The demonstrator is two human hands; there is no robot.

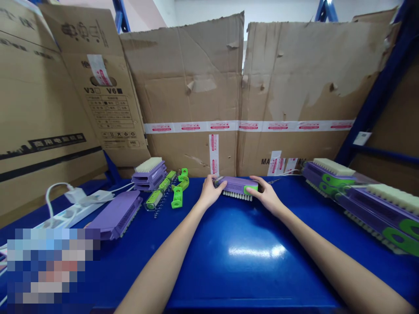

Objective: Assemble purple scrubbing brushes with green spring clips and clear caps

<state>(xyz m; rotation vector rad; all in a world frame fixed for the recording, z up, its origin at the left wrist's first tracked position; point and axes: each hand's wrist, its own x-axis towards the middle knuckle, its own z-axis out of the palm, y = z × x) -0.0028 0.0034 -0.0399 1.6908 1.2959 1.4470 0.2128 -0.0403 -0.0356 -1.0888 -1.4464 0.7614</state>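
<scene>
A purple brush with a green end piece lies bristles down on the blue table, near the cardboard at the back. My left hand grips its left end with fingers curled round it. My right hand holds its right end, thumb on the green piece. Both arms reach forward from the near edge.
Left of centre lie a stack of purple brush bodies, green parts, a spring, a purple cover and a white power strip. A row of finished brushes runs along the right. Cardboard boxes wall the back and left.
</scene>
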